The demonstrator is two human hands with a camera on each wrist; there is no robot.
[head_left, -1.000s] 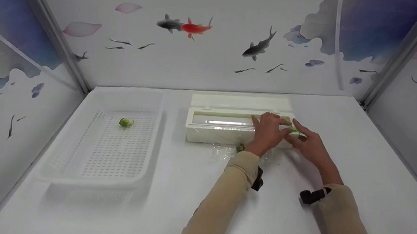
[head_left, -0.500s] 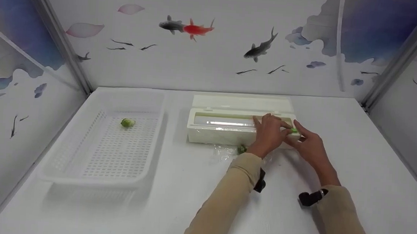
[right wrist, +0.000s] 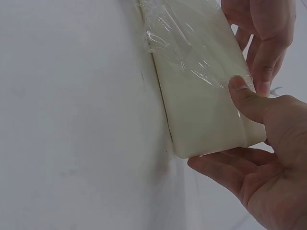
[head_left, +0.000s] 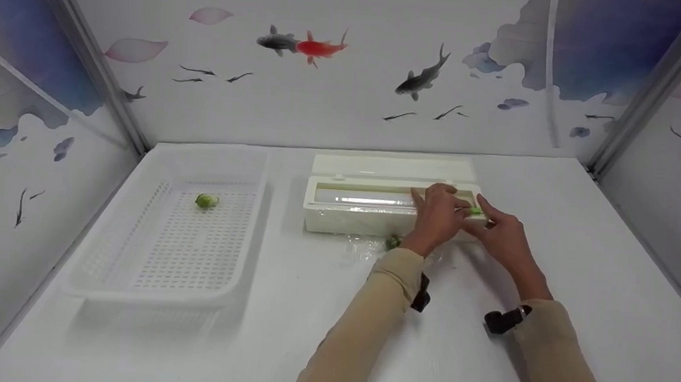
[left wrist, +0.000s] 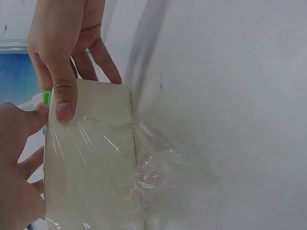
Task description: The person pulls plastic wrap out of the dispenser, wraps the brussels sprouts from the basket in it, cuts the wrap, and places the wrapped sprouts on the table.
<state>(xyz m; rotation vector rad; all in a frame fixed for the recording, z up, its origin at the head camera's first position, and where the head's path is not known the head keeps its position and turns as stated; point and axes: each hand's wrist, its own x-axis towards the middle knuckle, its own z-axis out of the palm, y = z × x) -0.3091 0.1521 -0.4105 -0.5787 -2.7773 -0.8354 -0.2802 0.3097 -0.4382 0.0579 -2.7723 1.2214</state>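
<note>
A cream cling film dispenser box (head_left: pixel 338 222) stands with its lid (head_left: pixel 390 167) tipped back, the film roll (head_left: pixel 364 197) visible inside. Over the box's right part, my left hand (head_left: pixel 437 216) has thumb and forefinger pinched at the small green slider (head_left: pixel 475 211). My right hand (head_left: pixel 504 235) grips the box's right end; in the right wrist view its thumb (right wrist: pixel 247 98) presses the front face, with fingers around the end. Clear cling film (left wrist: pixel 158 158) drapes down the front onto the table. A small dark green lump (head_left: pixel 394 241) lies by it, partly hidden by my left wrist.
A white perforated basket (head_left: pixel 253 233) stands on the left of the white table (head_left: pixel 306 332). One small round green vegetable (head_left: pixel 206 201) sits inside it. Printed panels (head_left: pixel 346 107) close off the back and both sides.
The green slider and the left thumb and forefinger have shifted slightly left along the box edge. My right hand keeps its hold on the box end; the basket has not moved.
</note>
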